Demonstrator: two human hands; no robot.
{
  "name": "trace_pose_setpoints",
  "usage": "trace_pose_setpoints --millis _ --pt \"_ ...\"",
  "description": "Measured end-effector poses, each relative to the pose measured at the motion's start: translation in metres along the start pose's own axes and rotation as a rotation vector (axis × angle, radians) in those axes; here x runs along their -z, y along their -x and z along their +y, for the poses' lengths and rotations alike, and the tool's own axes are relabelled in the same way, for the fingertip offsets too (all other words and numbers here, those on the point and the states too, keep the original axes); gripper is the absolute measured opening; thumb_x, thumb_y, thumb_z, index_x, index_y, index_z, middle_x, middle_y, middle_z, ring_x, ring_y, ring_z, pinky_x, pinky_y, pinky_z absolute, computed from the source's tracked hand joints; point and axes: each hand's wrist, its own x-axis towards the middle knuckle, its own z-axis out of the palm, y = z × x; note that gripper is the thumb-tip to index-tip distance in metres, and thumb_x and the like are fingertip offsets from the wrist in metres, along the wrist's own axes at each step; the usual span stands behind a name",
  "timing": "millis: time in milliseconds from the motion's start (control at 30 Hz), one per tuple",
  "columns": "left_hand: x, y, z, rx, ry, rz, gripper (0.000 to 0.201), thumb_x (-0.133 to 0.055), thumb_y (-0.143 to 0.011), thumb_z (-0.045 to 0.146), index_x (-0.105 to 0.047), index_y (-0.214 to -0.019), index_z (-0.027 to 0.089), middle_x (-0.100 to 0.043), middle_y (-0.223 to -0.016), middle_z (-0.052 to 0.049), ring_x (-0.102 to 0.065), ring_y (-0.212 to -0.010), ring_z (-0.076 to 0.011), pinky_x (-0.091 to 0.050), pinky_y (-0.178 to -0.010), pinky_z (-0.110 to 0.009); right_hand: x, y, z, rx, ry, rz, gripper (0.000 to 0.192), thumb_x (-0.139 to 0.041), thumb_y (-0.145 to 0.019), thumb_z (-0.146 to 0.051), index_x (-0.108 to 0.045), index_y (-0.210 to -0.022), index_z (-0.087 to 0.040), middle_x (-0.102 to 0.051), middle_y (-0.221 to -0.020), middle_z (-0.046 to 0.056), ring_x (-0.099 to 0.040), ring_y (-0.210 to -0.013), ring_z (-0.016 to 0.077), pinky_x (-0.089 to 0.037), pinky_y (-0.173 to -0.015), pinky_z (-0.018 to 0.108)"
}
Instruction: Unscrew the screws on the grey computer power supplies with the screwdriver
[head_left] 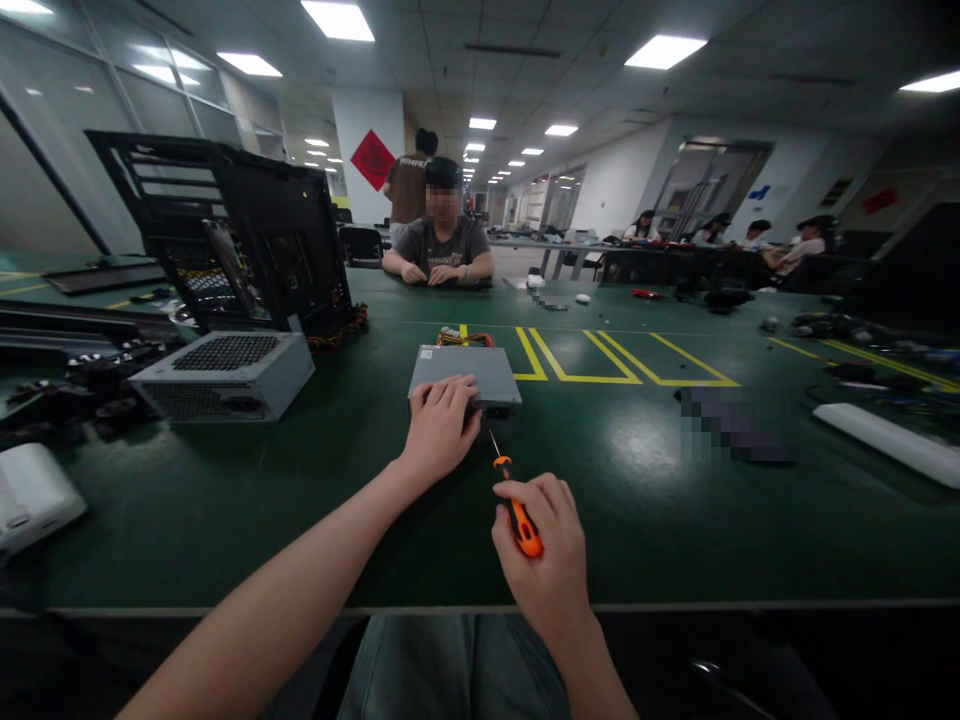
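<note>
Head view. The small grey power supply box lies flat on the green table, straight ahead of the person; all places are given from it. The left hand rests on its near edge, fingers spread over the lid, likely pinning it so it cannot slide. The right hand, nearer than the box and slightly right, is closed around the orange-handled screwdriver; its thin shaft angles up toward the box's near face, tip just short or touching, cannot tell. Left of the box: a larger grey power supply, and behind that an open black computer case. Beyond the box, a seated person.
</note>
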Motion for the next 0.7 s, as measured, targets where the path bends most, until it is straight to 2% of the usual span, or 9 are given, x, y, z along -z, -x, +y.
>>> trace_pose_setpoints --millis 167,367,467,533,600,700 --pt "0.0012 -0.0004 0.0001 0.001 -0.011 -0.004 0.021 -0.046 -0.085 0.024 -0.050 -0.105 0.021 -0.054 -0.125 -0.005 -0.045 -0.117 -0.0212 -0.027 -0.095 -0.040 0.0016 -0.0018 -0.0018 -0.007 -0.003 -0.029 0.011 -0.049 -0.082 -0.020 -0.057 -0.090 -0.019 -0.050 -0.077 0.002 -0.048 -0.073 0.0155 -0.041 -0.064 0.030" --pt "0.0022 -0.0003 0.0003 -0.005 -0.016 -0.010 0.021 -0.045 -0.085 0.025 -0.050 -0.105 0.021 -0.054 -0.126 -0.005 -0.044 -0.118 -0.0221 -0.027 -0.095 -0.041 0.0031 0.0019 0.0023 -0.014 0.007 -0.030 0.024 -0.045 -0.086 -0.023 -0.049 -0.109 -0.018 -0.058 -0.086 0.004 -0.054 -0.075 0.0147 -0.044 -0.066 0.028" --pt "0.0021 -0.0002 0.0003 -0.008 -0.016 -0.008 0.020 -0.045 -0.085 0.025 -0.050 -0.104 0.021 -0.054 -0.126 -0.005 -0.044 -0.118 -0.0218 -0.026 -0.095 -0.041 0.0021 0.0028 0.0053 -0.026 0.003 -0.005 0.020 -0.047 -0.083 -0.022 -0.049 -0.103 -0.018 -0.058 -0.084 0.003 -0.054 -0.071 0.0135 -0.045 -0.064 0.026" --pt "0.0018 -0.0001 0.0003 -0.008 -0.016 -0.010 0.020 -0.045 -0.085 0.025 -0.051 -0.104 0.021 -0.054 -0.126 -0.005 -0.044 -0.117 -0.0213 -0.026 -0.095 -0.040 0.0015 0.0023 0.0060 0.018 0.041 -0.009 0.015 -0.047 -0.081 -0.018 -0.051 -0.096 -0.018 -0.055 -0.079 0.002 -0.052 -0.069 0.0138 -0.044 -0.063 0.027" --pt "0.0015 0.0000 0.0005 -0.004 -0.018 -0.008 0.020 -0.046 -0.085 0.025 -0.051 -0.104 0.021 -0.054 -0.126 -0.005 -0.044 -0.117 -0.0212 -0.026 -0.095 -0.040 0.0017 0.0012 0.0054 0.063 0.079 -0.024 0.016 -0.046 -0.079 -0.013 -0.054 -0.092 -0.018 -0.052 -0.077 0.002 -0.049 -0.070 0.0149 -0.042 -0.063 0.029" --pt "0.0010 -0.0001 0.0005 0.000 -0.019 -0.005 0.020 -0.046 -0.085 0.026 -0.051 -0.104 0.021 -0.054 -0.126 -0.005 -0.045 -0.117 -0.0215 -0.027 -0.095 -0.041 0.0033 -0.0007 0.0033 0.044 0.070 -0.043 0.015 -0.047 -0.079 -0.014 -0.055 -0.090 -0.018 -0.050 -0.079 0.003 -0.048 -0.073 0.0162 -0.042 -0.065 0.030"
